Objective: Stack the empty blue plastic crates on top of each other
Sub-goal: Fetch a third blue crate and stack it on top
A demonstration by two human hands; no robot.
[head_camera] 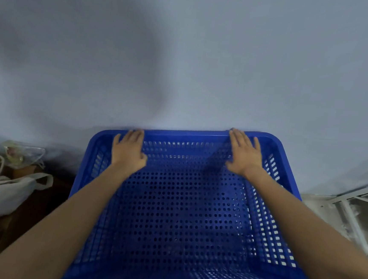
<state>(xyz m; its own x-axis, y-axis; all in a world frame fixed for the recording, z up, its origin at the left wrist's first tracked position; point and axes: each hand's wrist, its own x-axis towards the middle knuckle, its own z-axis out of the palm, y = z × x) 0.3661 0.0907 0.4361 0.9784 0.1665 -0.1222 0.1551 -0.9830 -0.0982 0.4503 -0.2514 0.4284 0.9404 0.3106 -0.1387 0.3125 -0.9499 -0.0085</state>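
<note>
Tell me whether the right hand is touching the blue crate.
Touching. In the head view, the right hand lies flat, fingers spread, against the blue crate at its far wall, fingertips reaching the rim with no gap visible.

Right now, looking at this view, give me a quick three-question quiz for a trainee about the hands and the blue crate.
1. True or false: the perforated blue plastic crate has items inside it.
2. Multiple choice: where do the left hand and right hand rest? A) on the crate's near rim, B) on the inside of its far wall up to the rim, C) on the pale grey wall.
3. Short answer: what lies left of the crate?

Key
1. False, it is empty.
2. B, both hands flat, fingers spread.
3. A white cloth bag and a clear plastic bag.
</note>
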